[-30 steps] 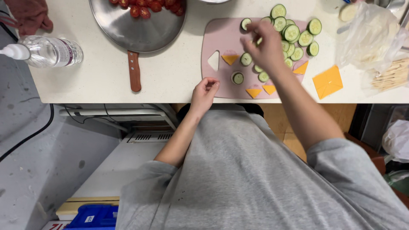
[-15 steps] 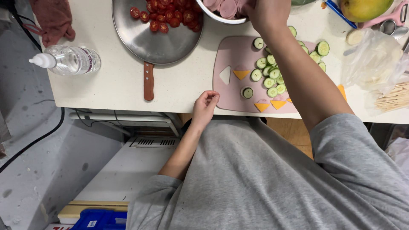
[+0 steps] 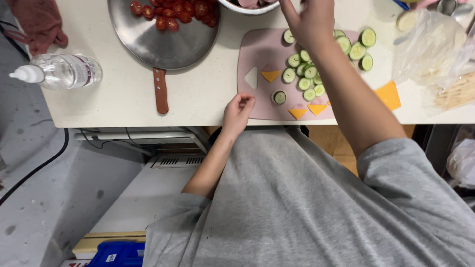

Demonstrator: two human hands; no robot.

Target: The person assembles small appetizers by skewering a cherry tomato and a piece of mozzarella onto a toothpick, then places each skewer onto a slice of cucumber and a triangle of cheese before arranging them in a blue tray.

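A pale pink cutting board is showing green-rimmed cucumber slices with lighter centres, next to orange cheese triangles. A bigger orange cheese piece is lying on the off-white counter. Red tomato halves are glowing in a silver-grey pan with a reddish-brown handle. A clear bottle is wearing a white cap, and a dull red cloth is sitting nearby. The shirt is looking plain grey.
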